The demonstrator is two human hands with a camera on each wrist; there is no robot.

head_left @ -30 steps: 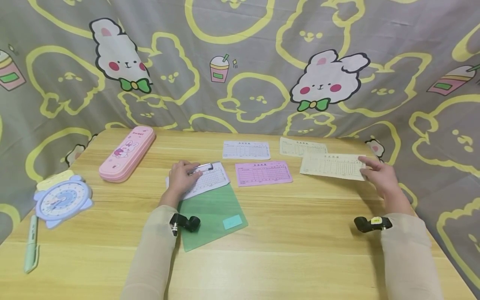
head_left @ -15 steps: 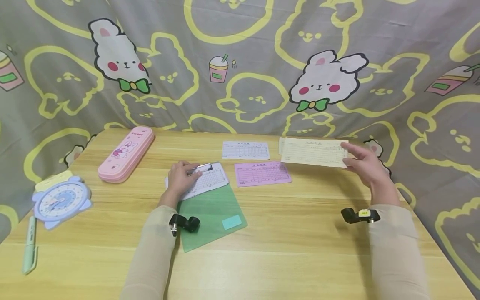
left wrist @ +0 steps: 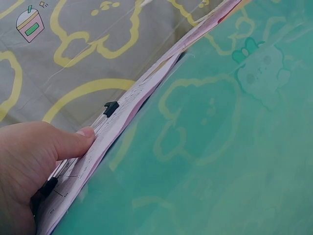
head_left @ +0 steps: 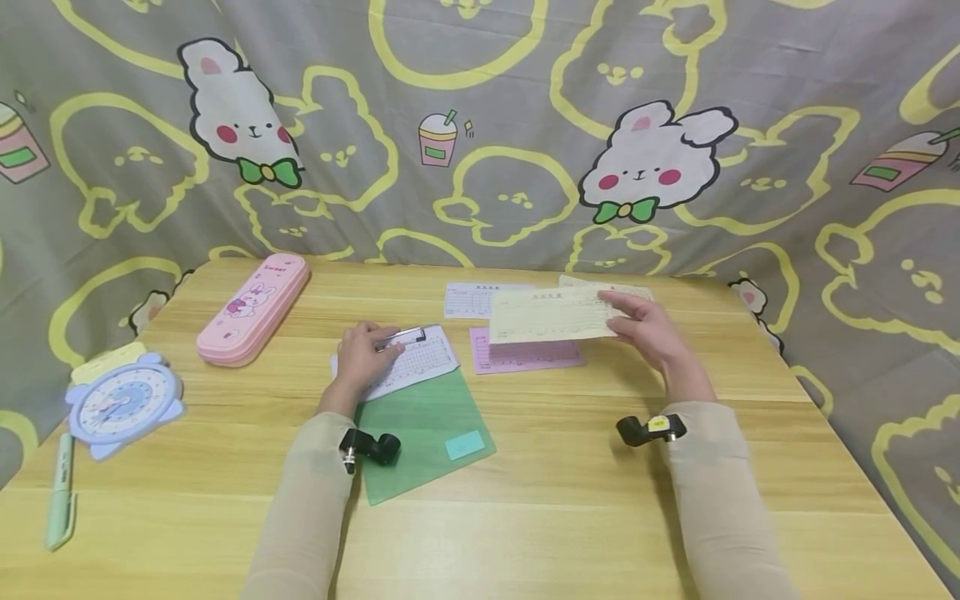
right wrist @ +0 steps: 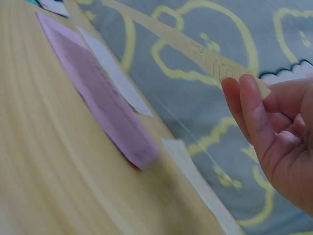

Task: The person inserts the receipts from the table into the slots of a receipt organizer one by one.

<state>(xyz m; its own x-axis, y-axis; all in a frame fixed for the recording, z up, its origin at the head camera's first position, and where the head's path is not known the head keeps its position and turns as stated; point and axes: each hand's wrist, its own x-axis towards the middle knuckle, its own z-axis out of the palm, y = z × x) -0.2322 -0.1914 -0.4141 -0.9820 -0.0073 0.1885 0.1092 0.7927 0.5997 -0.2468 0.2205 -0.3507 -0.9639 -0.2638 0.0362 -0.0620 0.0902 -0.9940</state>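
Note:
A translucent green clipboard (head_left: pixel 420 450) lies at an angle on the table, a stack of white printed slips (head_left: pixel 427 358) at its top. My left hand (head_left: pixel 362 358) holds the metal clip (head_left: pixel 403 337) there; in the left wrist view the thumb (left wrist: pixel 78 142) rests along the clip's wire lever, fingers mostly hidden. My right hand (head_left: pixel 648 329) pinches the right end of a cream printed slip (head_left: pixel 551 317) between thumb and fingers, held above the table. Below it lies a pink slip (head_left: pixel 525 358), partly covered from the head view. Behind are a white slip (head_left: pixel 463 302) and another cream slip (head_left: pixel 585 282).
On the left stand a pink pencil case (head_left: pixel 255 308) and a blue clock-shaped thing (head_left: pixel 123 404) over a yellow piece (head_left: pixel 108 362). A mint-green highlighter (head_left: pixel 62 492) lies near the left edge. A patterned curtain (head_left: pixel 510 100) hangs behind the table (head_left: pixel 570 533).
My right hand has carried the cream slip leftward, from the right side of the table to above the pink slip. The left hand has stayed at the clip.

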